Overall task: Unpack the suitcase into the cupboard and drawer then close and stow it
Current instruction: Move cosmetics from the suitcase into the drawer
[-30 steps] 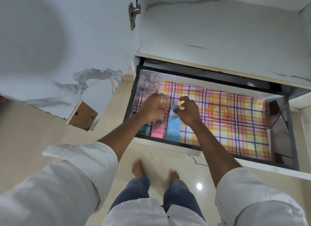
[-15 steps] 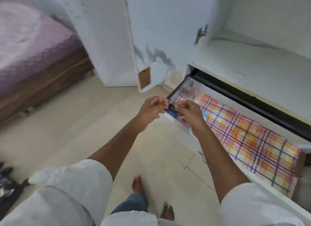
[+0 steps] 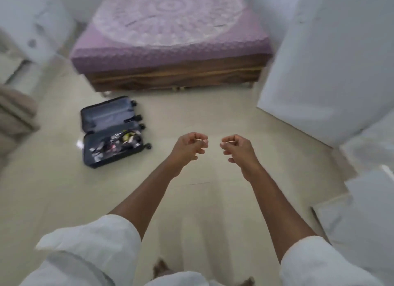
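Head view, the only view supplied. Your left hand (image 3: 188, 146) and right hand (image 3: 237, 148) are both raised in front of you over the bare floor (image 3: 213, 119), side by side with a gap between them, touching nothing. The fingers of each hand are loosely curled inward, thumb tip close to the forefinger; nothing is visible between the fingers, so both hands grasp nothing. Both forearms are bare, and the white sleeves (image 3: 93, 243) are pushed up near the elbows.

The suitcase (image 3: 110, 131) lies open flat on the floor, to the left of your hands and well apart from them, just in front of the bed (image 3: 170, 36). Its far half shows a grey lining and appears bare. Its near half holds a jumble of small items (image 3: 116, 144); they are too blurred to identify one by one. The wheels point to the right side of the case.

The bed has a purple cover with a pale round pattern and a dark wooden base. It stands at the far side of the room, beyond the suitcase.

At the right edge you have a white cupboard door (image 3: 324, 62) standing open, its lower corner near the floor. Below and nearer to you at the right, pale panels (image 3: 362, 200) are in view, but motion blur prevents saying what they are. The left edge shows white and beige furniture (image 3: 19, 106), also blurred.
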